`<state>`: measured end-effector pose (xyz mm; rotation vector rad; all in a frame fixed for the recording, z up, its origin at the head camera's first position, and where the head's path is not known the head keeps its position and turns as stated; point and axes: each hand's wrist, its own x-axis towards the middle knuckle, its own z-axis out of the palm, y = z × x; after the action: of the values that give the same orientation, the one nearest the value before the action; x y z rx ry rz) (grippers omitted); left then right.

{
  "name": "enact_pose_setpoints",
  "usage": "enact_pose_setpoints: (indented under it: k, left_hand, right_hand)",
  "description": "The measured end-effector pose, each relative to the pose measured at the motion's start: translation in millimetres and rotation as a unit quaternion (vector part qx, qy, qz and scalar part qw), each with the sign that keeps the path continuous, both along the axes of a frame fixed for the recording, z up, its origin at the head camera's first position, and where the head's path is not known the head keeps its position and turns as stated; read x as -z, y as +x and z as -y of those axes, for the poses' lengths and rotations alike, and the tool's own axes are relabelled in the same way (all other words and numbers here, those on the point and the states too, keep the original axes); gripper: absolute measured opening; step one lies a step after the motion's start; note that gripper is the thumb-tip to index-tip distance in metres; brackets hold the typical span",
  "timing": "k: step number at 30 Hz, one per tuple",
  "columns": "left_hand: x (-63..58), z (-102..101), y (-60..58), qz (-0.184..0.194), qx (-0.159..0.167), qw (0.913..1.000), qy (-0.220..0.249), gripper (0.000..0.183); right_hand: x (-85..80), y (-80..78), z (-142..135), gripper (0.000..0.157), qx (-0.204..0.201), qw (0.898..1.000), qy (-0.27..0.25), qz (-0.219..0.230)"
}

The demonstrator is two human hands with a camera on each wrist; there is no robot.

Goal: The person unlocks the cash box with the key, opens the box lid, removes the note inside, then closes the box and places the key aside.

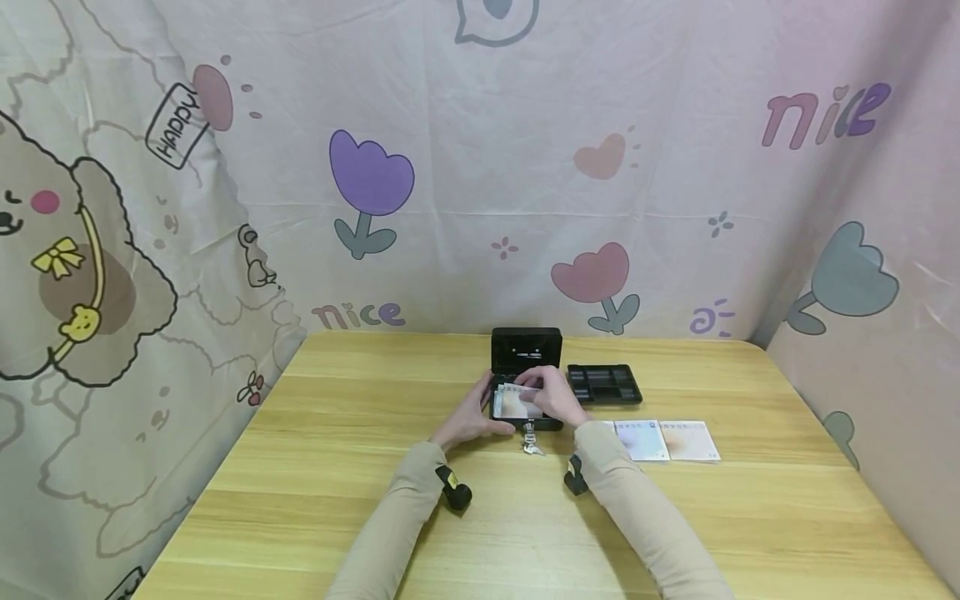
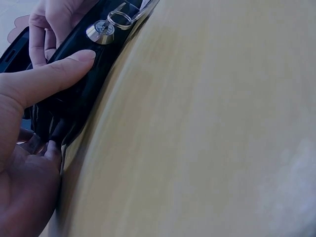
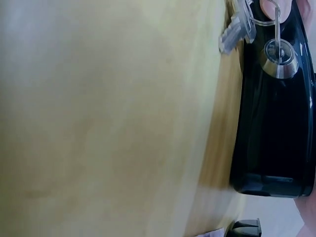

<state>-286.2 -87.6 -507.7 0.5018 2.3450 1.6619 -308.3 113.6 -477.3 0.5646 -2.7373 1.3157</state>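
Observation:
A black cash box (image 1: pixel 551 425) stands on the table with its lid (image 1: pixel 527 335) raised. My left hand (image 1: pixel 468 417) grips its left side, the thumb (image 2: pixel 59 74) lying along the front. Inside the box are pale banknotes (image 1: pixel 513 403). My right hand (image 1: pixel 558 397) reaches in from the right, curled fingers pinching a banknote; its fingertips are partly hidden. A round metal lock (image 3: pixel 280 61) on the box's front holds a key, and more keys (image 1: pixel 532 450) hang from its ring.
A black compartment tray (image 1: pixel 603 385) lies right of the box. Nearer the front, blue-toned banknotes (image 1: pixel 642 440) and brownish banknotes (image 1: pixel 692 440) lie in a row, partly behind the right sleeve. A printed cloth (image 1: pixel 480 208) hangs behind the wooden table (image 1: pixel 337 433).

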Motion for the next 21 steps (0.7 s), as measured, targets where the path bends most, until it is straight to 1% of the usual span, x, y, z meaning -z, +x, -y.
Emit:
enact_pose_setpoints:
  k: [7,14,21]
  left_hand:
    - [0.3,0.5,0.6,0.000,0.004,1.0000,0.005,0.124]
    - [0.0,0.4,0.0,0.004,0.005,0.9998,0.019,0.123]
    - [-0.9,0.2,0.5,0.003,0.003,0.9999,0.014,0.121]
  right_hand:
    - [-0.4,0.8,1.0,0.015,0.016,1.000,0.006,-0.003]
    - [0.2,1.0,2.2,0.012,0.022,1.000,-0.005,-0.003]
    - [-0.2,2.5,3.0,0.011,0.029,0.999,-0.004,-0.017]
